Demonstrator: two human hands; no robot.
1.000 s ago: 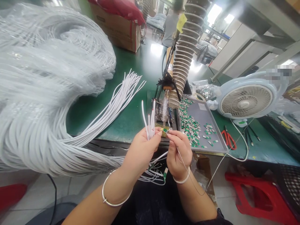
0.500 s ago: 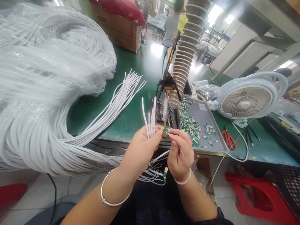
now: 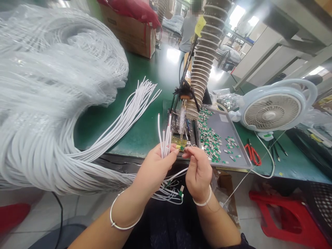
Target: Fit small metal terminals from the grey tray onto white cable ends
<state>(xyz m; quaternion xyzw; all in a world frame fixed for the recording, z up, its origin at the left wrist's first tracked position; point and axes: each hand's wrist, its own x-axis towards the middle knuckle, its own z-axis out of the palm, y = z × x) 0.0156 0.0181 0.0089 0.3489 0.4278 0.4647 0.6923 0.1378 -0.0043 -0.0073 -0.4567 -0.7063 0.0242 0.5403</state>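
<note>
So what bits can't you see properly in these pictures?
In the head view:
- Tiny green-and-yellow piece: partly blocked by the right hand, and too small to make out.
- Lower parts of the thin white cables: hidden inside the left hand.
- Small green parts on the grey metal tray: too small to read.
- Big white plastic-wrapped cable coil: cut off by the left edge.

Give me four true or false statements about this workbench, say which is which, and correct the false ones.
1. The left hand grips a bunch of white cables. True.
2. A metal bangle is on the right wrist. False: it is on the left wrist; the right wrist has a white band.
3. Red-handled cutters lie beside the fan. True.
4. The grey metal tray holds red parts. False: it holds small green-and-white parts.
</note>
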